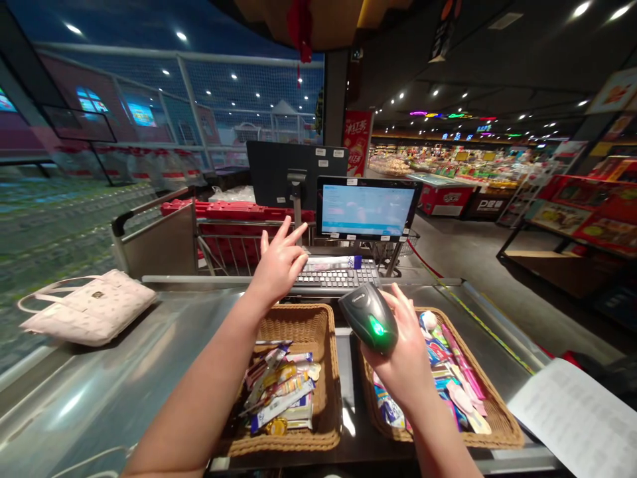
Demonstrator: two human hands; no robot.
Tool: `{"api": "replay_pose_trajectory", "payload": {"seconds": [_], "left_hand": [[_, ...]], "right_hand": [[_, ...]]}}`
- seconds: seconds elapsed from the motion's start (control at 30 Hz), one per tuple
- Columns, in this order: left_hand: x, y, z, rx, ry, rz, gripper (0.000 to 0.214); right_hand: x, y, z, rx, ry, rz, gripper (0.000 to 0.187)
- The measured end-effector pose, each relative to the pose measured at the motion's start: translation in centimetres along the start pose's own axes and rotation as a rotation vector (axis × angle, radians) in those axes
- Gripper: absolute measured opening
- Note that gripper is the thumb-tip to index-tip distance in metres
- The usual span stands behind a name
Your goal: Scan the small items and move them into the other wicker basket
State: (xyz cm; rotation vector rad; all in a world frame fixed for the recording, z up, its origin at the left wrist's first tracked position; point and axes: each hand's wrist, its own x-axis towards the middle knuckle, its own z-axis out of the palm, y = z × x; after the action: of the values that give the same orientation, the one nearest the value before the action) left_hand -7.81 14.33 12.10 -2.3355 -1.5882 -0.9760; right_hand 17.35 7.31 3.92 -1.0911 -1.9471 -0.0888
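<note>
My right hand (404, 352) is shut around a black handheld barcode scanner (369, 317), whose green light is lit, above a wicker basket (497, 418) of colourful packaged goods with pink handles. My left hand (279, 263) is open with its fingers spread, and it hovers at the near left corner of a computer keyboard (338, 277). A white and blue packet (332, 263) lies across the keyboard's far part, just right of those fingers. Below my left wrist, a second wicker basket (298, 325) holds several wrapped snack packets (279, 392).
A stainless steel checkout counter (99, 378) carries a pale quilted handbag (87, 307) at left and a printed paper sheet (574, 421) at right. A lit monitor (367, 209) and a dark back-facing screen (296, 172) stand ahead. A red-trimmed shopping cart (239, 232) stands behind the counter; store shelves lie beyond.
</note>
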Motion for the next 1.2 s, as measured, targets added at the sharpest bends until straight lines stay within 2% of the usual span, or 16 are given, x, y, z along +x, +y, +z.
{"api": "replay_pose_trajectory", "payload": {"seconds": [0.3, 0.6, 0.8, 0.97, 1.2], "left_hand": [[-1.8, -1.5, 0.6, 0.019, -0.047, -0.026, 0.031], [-7.2, -4.1, 2.2, 0.040, -0.220, -0.129, 0.031], [-11.5, -6.0, 4.0, 0.028, -0.332, -0.172, 0.033], [-14.8, -7.2, 6.3, 0.006, -0.458, -0.175, 0.035], [-17.3, -8.0, 9.4, 0.000, -0.685, -0.198, 0.028]], "right_hand": [[0.1, 0.0, 0.7, 0.008, -0.001, -0.012, 0.054], [-0.1, -0.6, 2.9, 0.118, -0.081, -0.023, 0.049], [-0.6, -0.9, 4.7, 0.171, -0.140, 0.034, 0.050], [-0.9, -1.1, 6.2, 0.193, -0.175, 0.055, 0.047], [-1.0, -1.8, 7.0, 0.221, -0.206, 0.115, 0.048]]}}
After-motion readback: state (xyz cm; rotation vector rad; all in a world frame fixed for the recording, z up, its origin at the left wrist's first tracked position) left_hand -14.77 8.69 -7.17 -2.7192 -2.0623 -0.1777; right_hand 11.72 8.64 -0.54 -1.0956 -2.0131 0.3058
